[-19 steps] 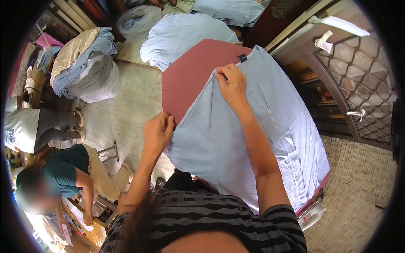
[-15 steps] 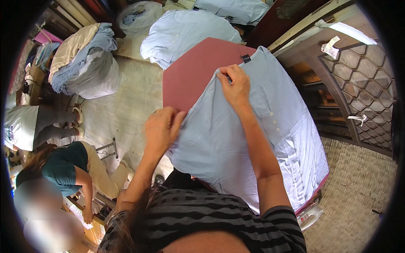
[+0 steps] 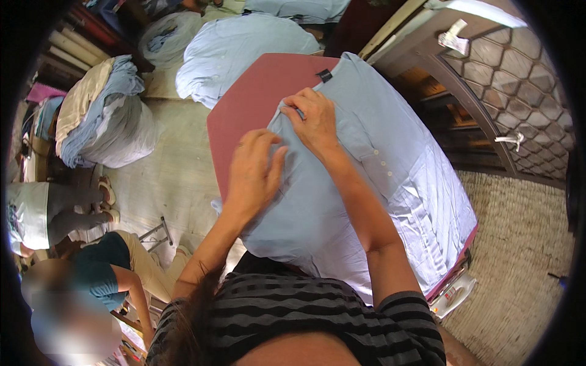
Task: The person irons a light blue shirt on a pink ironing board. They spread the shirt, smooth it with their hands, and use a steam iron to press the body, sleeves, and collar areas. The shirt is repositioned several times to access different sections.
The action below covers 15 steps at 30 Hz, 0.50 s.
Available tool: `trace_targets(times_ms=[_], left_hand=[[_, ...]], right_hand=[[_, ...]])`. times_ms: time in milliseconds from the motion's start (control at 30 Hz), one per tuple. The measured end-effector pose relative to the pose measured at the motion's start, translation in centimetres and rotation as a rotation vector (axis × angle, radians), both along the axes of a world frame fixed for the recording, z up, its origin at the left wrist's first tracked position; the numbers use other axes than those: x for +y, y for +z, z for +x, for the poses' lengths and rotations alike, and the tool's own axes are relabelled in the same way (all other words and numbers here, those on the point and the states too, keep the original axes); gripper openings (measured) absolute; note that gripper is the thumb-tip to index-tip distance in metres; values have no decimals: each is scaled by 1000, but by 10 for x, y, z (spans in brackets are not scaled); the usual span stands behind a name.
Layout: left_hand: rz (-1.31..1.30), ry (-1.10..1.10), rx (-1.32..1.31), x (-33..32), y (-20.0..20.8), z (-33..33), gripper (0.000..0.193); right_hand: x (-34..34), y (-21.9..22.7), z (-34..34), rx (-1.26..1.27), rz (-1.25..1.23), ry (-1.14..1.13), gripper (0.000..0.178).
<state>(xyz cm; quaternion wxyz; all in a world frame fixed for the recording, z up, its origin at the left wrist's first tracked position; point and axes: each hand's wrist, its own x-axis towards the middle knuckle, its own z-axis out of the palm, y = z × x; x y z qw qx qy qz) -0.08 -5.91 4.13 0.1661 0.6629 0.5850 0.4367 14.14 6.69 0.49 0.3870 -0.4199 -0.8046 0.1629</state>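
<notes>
A light blue buttoned shirt (image 3: 305,219) lies spread over a maroon padded board (image 3: 244,100), covering its near and right parts. My right hand (image 3: 314,122) is closed, pinching the shirt's edge between thumb and fingers, just below a dark label (image 3: 324,75). Beside it, nearer to me, my left hand (image 3: 253,174) hovers over or rests lightly on the same edge, its thumb apart from its fingers; nothing shows in its grasp. A few pale buttons (image 3: 386,164) are visible on the cloth to the right of my right forearm.
Beyond the board lies a pile of light blue garments (image 3: 244,52). A tall bundle of cloth (image 3: 110,116) stands on the floor at left. Two people are at left, one in a teal top (image 3: 101,271). A metal lattice door (image 3: 519,85) flanks the right side.
My left hand has let go of the shirt's edge and moved up toward my right hand, its fingers loosening. My right hand keeps its pinch. The whole view has shifted a little.
</notes>
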Motion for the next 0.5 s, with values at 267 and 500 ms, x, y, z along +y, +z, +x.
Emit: trace_targets(times_ms=[267,500], left_hand=[[-87,-79,490,20,-35,36,65],[-67,-91,533,18,-32,38,64]], right_hand=[[-10,54,97,-126,-214,-10,19],[-13,34,110,-107,-286,-119,7]])
